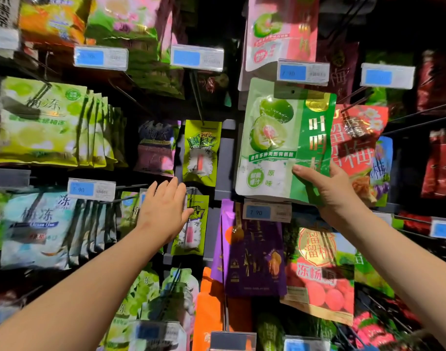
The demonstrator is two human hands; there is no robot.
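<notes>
My right hand (328, 188) grips the lower right corner of a green and white snack pouch (275, 138) with green plums printed on it, held up in front of the hanging display. My left hand (163, 209) reaches forward with straight fingers, its fingertips at a small yellow-green snack packet (194, 224) hanging on a peg. A second packet of the same kind (201, 153) hangs just above it.
Snack pouches hang on metal pegs all around: light green bags (42, 122) at left, pale blue bags (37, 229) below them, a purple pouch (252, 259) and a red-fruit pouch (320, 272) at lower right. Price tags (91, 190) stick out on peg ends.
</notes>
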